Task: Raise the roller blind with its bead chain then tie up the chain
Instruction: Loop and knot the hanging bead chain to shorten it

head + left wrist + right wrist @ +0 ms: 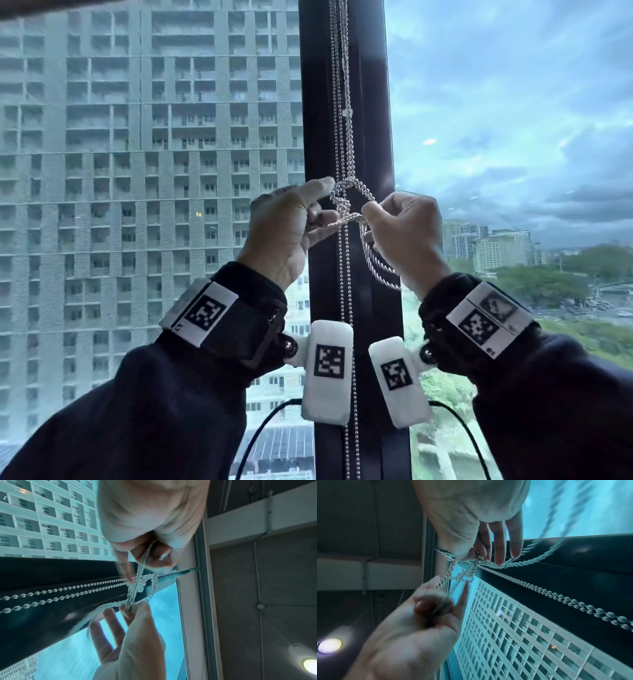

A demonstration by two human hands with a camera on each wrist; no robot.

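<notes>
The bead chain hangs in several silvery strands in front of the dark window post. At chest height it is twisted into a loose knot loop. My left hand pinches a bundle of strands just left of the loop, its index finger stretched up to the loop's top. My right hand pinches the chain at the loop's right side, and slack loops hang under its palm. The left wrist view shows the knot between both hands, as does the right wrist view. No blind fabric shows.
The dark window post stands between two large glass panes. Two straight strands run down past my wrists and out of the bottom of the picture. A white ceiling box and a round ceiling lamp lie behind me.
</notes>
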